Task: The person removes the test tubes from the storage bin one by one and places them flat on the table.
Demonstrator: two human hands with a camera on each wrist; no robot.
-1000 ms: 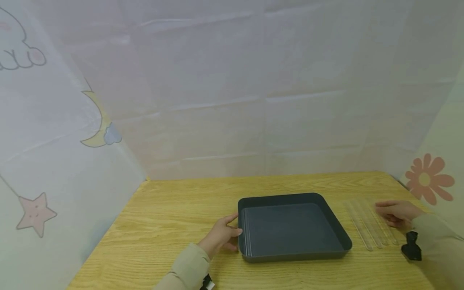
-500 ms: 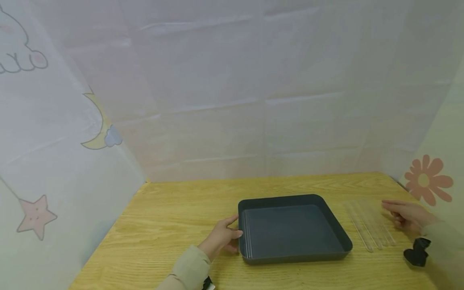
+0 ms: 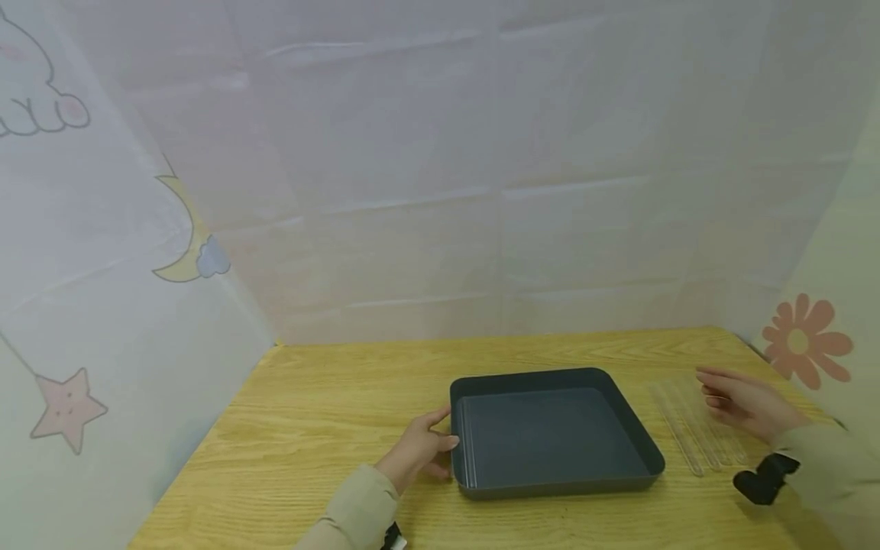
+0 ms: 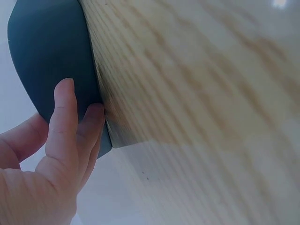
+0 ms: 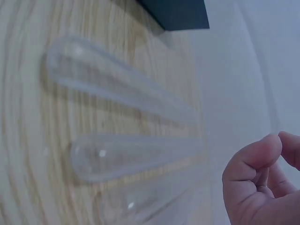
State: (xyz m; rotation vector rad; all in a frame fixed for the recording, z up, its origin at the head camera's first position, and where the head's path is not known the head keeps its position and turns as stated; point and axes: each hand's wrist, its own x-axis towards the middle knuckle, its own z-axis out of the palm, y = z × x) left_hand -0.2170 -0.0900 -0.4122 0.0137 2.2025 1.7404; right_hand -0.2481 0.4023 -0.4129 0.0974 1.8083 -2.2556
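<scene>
A dark grey rectangular tray (image 3: 557, 435) lies on the wooden table. At its left side, my left hand (image 3: 415, 447) grips the wall; the thumb tip laps the rim in the head view. In the left wrist view, several fingers (image 4: 63, 126) lie against the outer wall, and one digit passes behind the tray's edge. Several clear round-ended test tubes (image 3: 682, 431) lie side by side to the right of the tray. Above their right side hovers my right hand (image 3: 749, 405), fingers loosely bent. The right wrist view shows its thumb and a fingertip close together, with nothing visible between them.
Behind the table (image 3: 330, 412) hangs a pale creased sheet (image 3: 412, 191). Printed side sheets stand at left and right. A black wrist device (image 3: 766, 479) sits at the right sleeve, near the tubes' lower ends.
My right hand first shifts right, away from the test tubes, then comes back left and slightly up over them. The left hand and the tray stay in place.
</scene>
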